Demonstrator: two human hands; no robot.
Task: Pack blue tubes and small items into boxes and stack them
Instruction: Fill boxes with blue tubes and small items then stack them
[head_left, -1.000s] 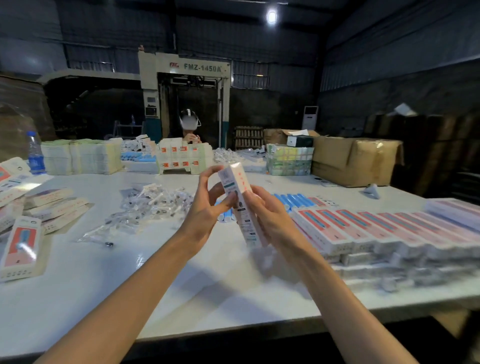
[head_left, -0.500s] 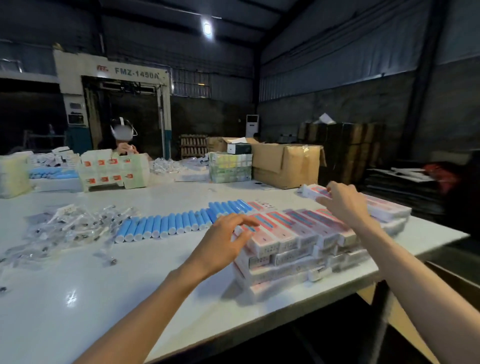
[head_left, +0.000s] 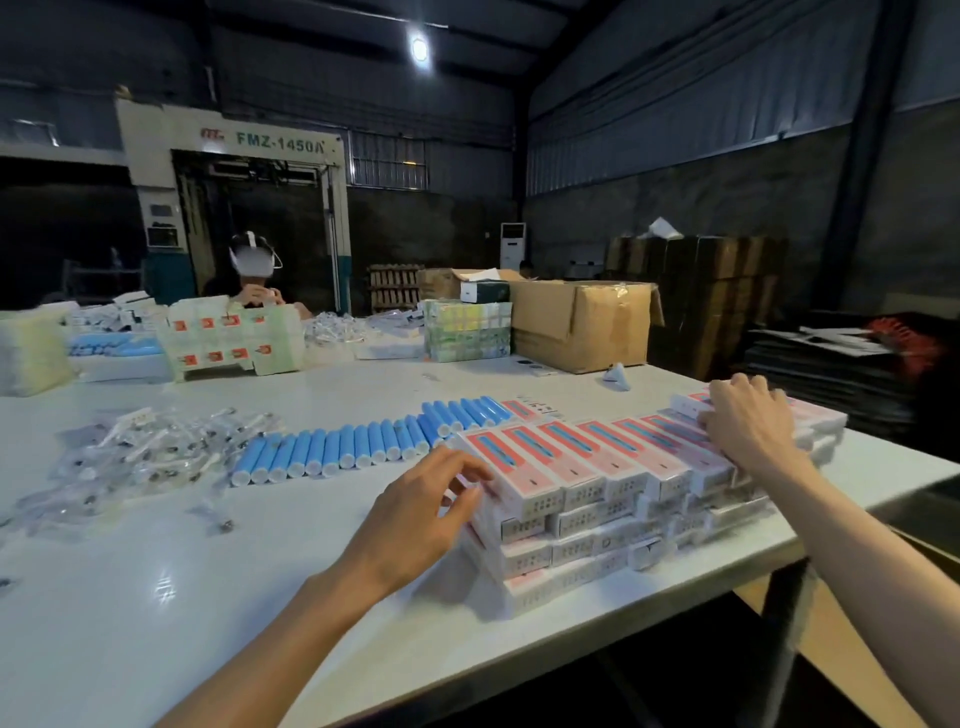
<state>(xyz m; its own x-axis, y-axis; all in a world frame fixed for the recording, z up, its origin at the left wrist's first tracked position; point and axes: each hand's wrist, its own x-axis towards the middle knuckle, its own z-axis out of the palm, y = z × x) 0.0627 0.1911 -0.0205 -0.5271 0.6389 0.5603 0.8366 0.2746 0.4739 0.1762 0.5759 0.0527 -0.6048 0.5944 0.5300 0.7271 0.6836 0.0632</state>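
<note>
The left hand is pressing loosely bent fingers against the left end of the stacked pink-and-white cardboard boxes; the right hand is curling over the right end, grasp unclear.

Left hand: reaching forward, fingers bending loosely.
Right hand: stretching farther out, palm facing down, fingers curling.

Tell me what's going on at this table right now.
A person appears to be tidying a stack of pink boxes at the right end of the white table. The left hand touches the stack's near-left end; the right hand rests on boxes at its far end, and whether it grips one is unclear. Blue tubes lie in a row behind the stack, unpacked, beside a heap of small bagged items.
</note>
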